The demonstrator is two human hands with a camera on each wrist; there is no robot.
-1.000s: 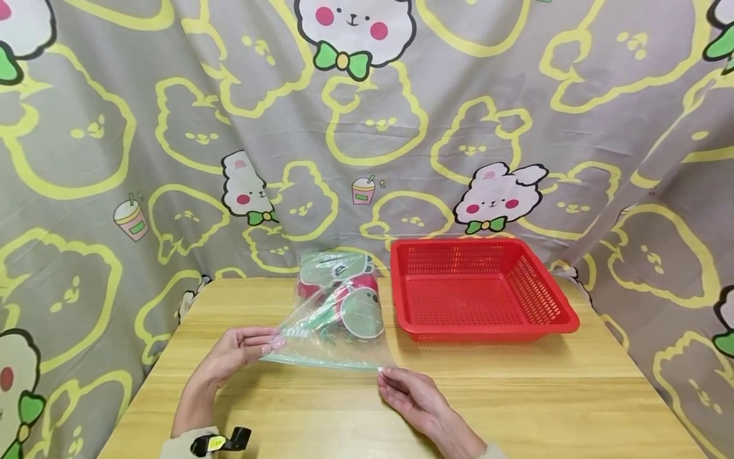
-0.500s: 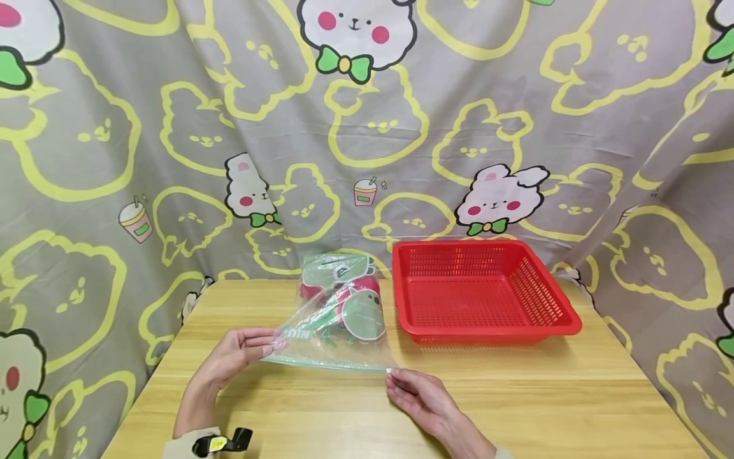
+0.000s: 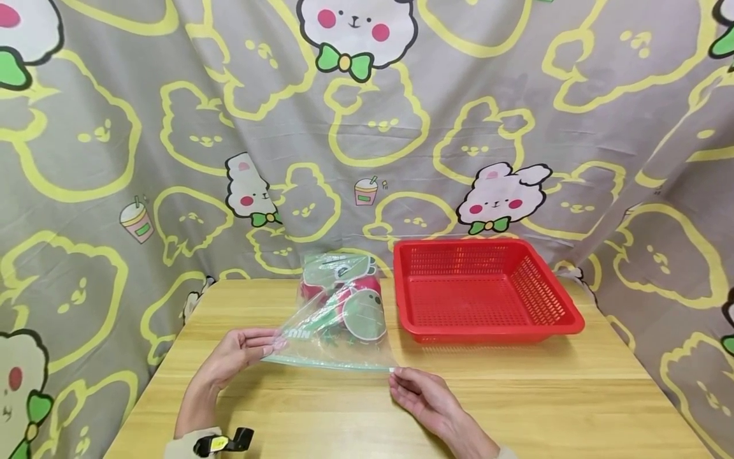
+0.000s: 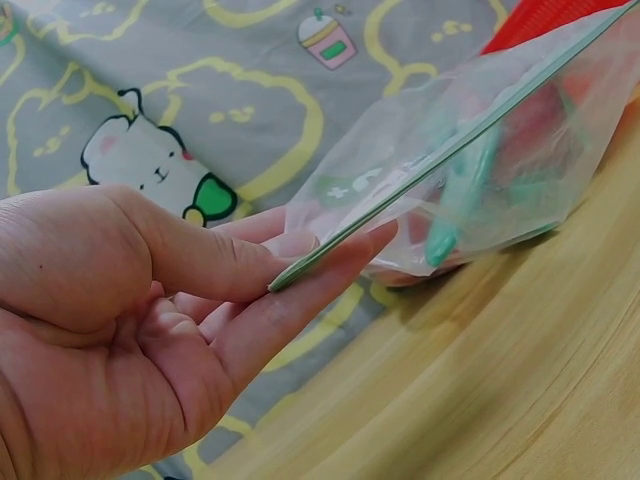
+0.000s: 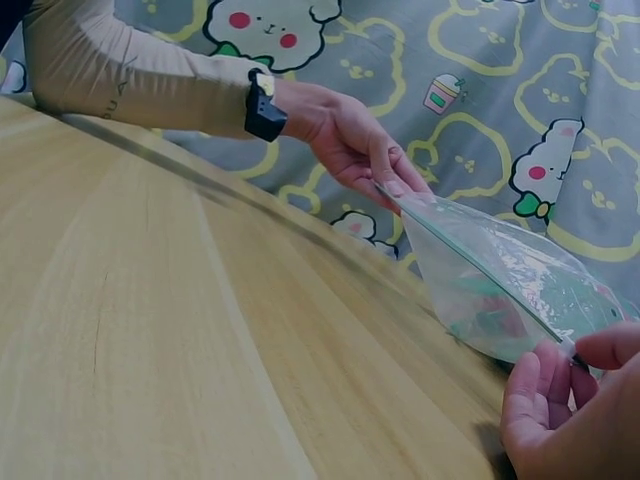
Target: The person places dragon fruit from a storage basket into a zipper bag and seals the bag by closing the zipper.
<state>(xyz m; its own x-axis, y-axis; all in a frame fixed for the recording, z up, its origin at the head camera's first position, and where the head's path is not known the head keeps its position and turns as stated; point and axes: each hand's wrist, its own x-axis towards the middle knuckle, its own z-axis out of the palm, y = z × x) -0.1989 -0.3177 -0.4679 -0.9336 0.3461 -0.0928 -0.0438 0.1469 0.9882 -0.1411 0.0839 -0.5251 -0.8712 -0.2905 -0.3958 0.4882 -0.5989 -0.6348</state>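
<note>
A clear zip bag (image 3: 321, 347) with a green zip strip lies on the table, its mouth raised toward the person. Inside it are red and green items (image 3: 361, 312), whose kind I cannot tell through the plastic. My left hand (image 3: 237, 354) pinches the left end of the strip between thumb and fingers, as the left wrist view shows close up. At the right end, my right hand (image 3: 427, 401) pinches the small white slider (image 5: 567, 347). The strip stretches taut between both hands.
A red perforated plastic basket (image 3: 487, 335) stands on the wooden table (image 3: 545, 395) to the right of the bag. Behind the table hangs a grey patterned curtain (image 3: 321, 140). A black strap mount (image 3: 223, 442) sits on the left wrist.
My right hand has slid a little to the right along the strip with the slider. My left hand keeps its pinch on the left end. The view has shifted slightly.
</note>
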